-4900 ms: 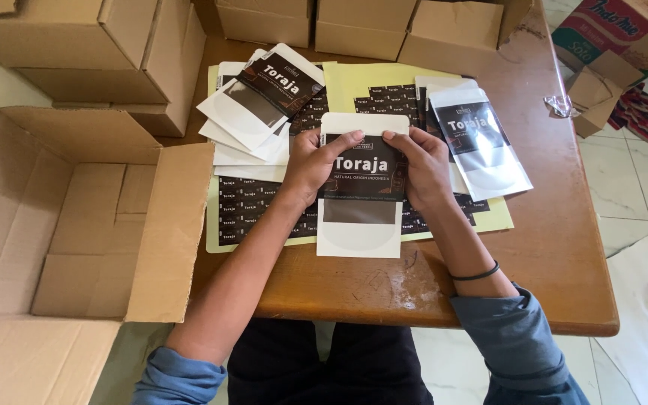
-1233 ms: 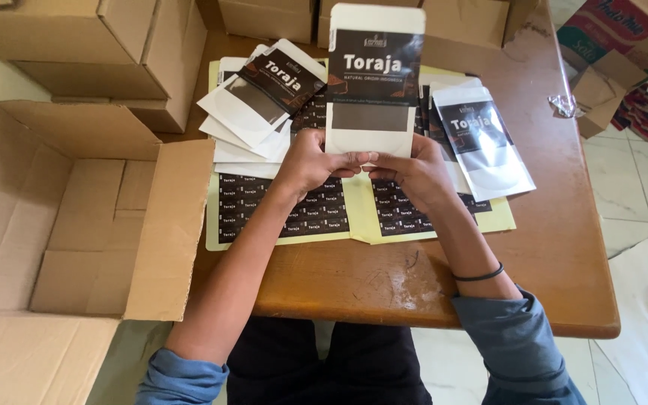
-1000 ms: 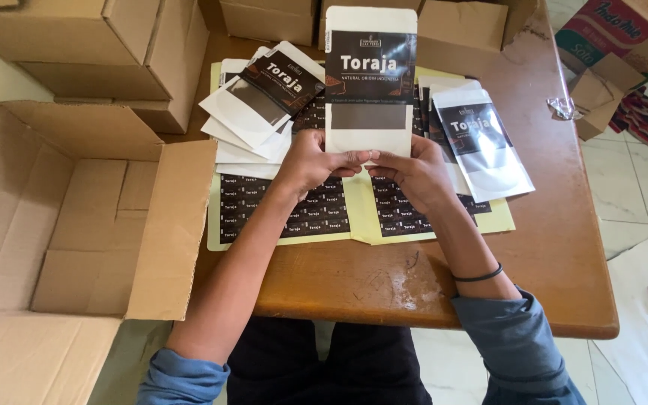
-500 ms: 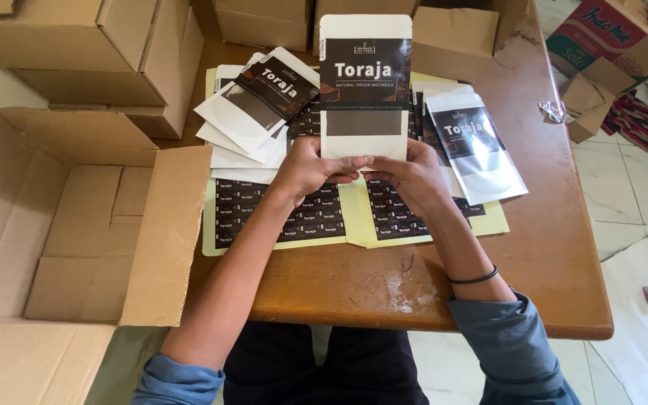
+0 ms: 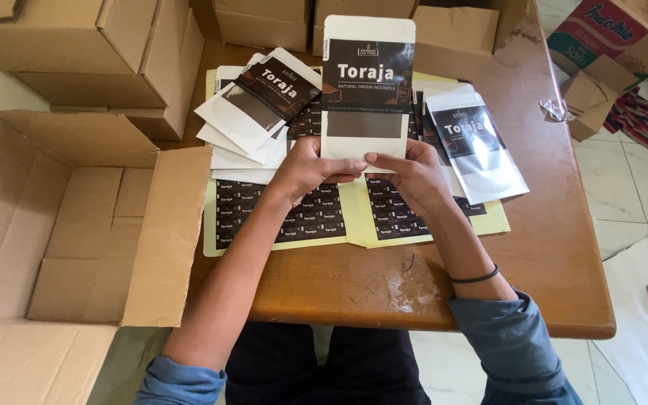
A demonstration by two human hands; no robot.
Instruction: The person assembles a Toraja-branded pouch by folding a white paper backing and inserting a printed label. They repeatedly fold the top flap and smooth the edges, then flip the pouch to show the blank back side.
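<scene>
Head camera view, looking down from above at a seated person's two bare arms stretched forward over a wooden table (image 5: pixel 489 285). Nearest the viewer, blue sleeves are pushed up at both elbows, and a thin black band (image 5: pixel 475 277) circles the right wrist. The forearms angle inward so the hands meet near the middle of the table.

The left hand (image 5: pixel 310 169) and the right hand (image 5: pixel 408 174) together hold a white pouch (image 5: pixel 367 86) upright by its bottom edge. The pouch has a black label across its upper half and a grey window below that. The left fingers are curled and pressed together, thumb on the front, pinching the lower left corner. The right fingers are likewise closed, with the thumb and forefinger pinching the lower edge beside the left thumb. The pouch stands above the hands, lifted off the table, and hides part of what lies behind it.

Under the hands lie yellow sheets of small black stickers (image 5: pixel 283 217). To the left, a loose stack of white pouches (image 5: pixel 253 112) fans out. To the right, one glossy pouch (image 5: pixel 478 146) lies flat. A large open cardboard box (image 5: pixel 61 217) stands left of the table. Closed cardboard boxes (image 5: pixel 84 45) line the far edge.
</scene>
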